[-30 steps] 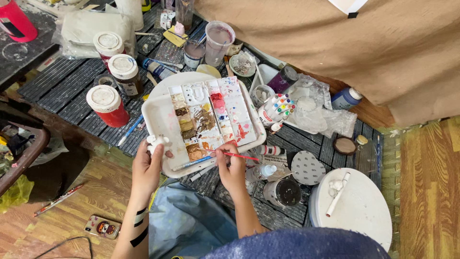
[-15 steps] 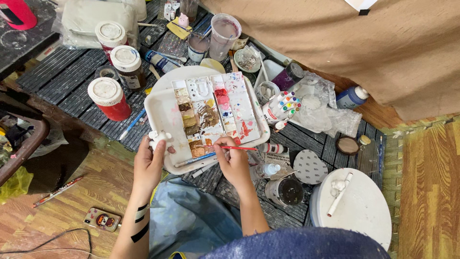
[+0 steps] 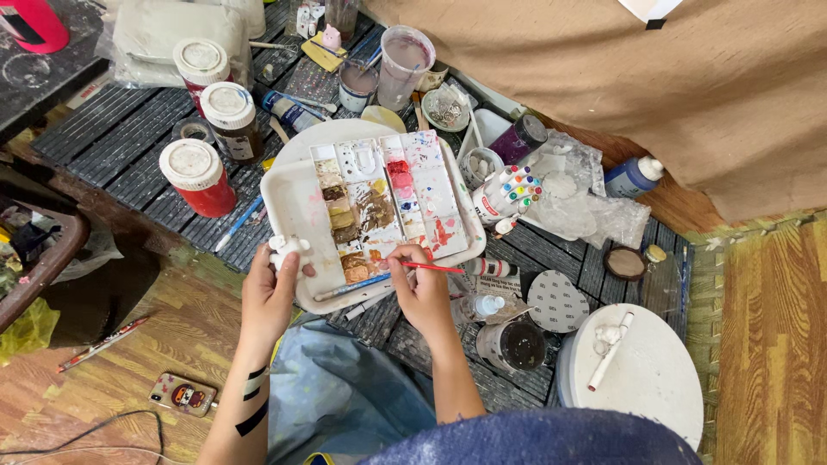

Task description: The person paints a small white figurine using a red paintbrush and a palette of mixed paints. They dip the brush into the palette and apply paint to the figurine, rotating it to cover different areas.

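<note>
Figure: small, white, unpainted, pinched in left hand (image 3: 269,293) fingers at the palette (image 3: 297,207) edge.
Brush (image 3: 431,268): red handle, gripped by right hand (image 3: 422,288); tip probably hidden under the fingers.

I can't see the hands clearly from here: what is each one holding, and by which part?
The left hand holds a small white figure by its lower part. The right hand pinches a red-handled brush near its bristle end, over the paint palette.

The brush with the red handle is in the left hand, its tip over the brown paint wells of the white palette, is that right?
Not quite. The head view shows the red-handled brush in the right hand, tip over the brown wells of the white palette.
</note>
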